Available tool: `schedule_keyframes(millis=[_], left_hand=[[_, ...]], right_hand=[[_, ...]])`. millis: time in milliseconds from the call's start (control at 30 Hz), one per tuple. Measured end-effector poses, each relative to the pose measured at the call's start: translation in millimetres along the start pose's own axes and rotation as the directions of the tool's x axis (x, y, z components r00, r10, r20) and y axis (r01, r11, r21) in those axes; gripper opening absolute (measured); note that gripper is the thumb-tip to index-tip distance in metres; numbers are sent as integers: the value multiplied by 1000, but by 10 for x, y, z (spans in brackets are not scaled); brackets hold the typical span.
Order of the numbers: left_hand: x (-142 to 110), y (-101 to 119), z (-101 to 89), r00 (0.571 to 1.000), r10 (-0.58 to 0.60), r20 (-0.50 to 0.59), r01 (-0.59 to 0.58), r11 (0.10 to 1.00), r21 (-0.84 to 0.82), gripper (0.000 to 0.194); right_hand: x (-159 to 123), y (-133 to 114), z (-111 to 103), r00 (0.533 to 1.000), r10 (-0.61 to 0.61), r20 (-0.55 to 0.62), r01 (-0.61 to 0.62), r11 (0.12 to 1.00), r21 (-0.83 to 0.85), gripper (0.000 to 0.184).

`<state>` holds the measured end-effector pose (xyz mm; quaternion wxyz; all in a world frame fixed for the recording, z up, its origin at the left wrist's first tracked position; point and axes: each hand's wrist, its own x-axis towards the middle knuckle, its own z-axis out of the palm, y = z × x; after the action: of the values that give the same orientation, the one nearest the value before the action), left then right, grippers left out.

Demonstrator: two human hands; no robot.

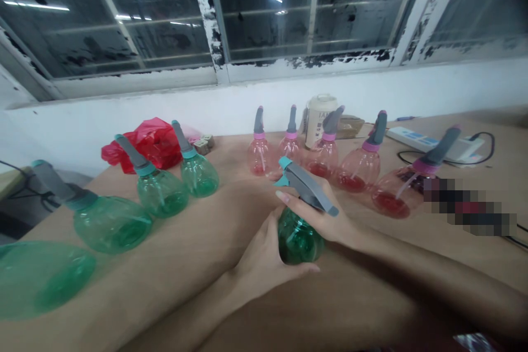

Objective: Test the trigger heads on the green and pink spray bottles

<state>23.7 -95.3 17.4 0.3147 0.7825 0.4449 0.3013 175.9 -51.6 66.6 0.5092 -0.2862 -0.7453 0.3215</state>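
In the middle of the head view stands a green spray bottle with a grey and teal trigger head. My left hand is wrapped round the bottle's body from the left, its thumb along the near side. Around the neck, just under the trigger head, my right hand is closed, coming from the right. The neck itself is hidden by those fingers. More green spray bottles stand in a row at the left. Several pink spray bottles form a row behind and to the right.
A red plastic bag lies at the back left, beside small blocks. At the back stands a paper cup. A white power strip with a black cable is at the right. Windows rise behind the wooden table.
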Motion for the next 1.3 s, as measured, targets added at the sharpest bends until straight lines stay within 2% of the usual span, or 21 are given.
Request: schedule_keyframes(millis=[233,433,567,800,1300], left_hand=[[8,50,-30,1000,-12,20,11,999,30,103],[-7,-5,-2,1000,20,-5,-20,999,28,103],[-8,-25,25,1000,14,-14,-13,999,32,103],[-7,-12,51,999,-10,-54,11,999,30,102],[-9,2,39,998,-2,-64,5,999,39,97]], right_hand=[[46,-72,-23,998,28,64,-25,999,-47,8],[43,-90,-28,998,25,49,-21,996,-83,19],[38,-64,-23,998,34,51,-32,999,-26,6],[15,-48,-20,998,56,37,-56,998,-14,20],[14,-50,-29,998,43,52,-42,999,-23,20]])
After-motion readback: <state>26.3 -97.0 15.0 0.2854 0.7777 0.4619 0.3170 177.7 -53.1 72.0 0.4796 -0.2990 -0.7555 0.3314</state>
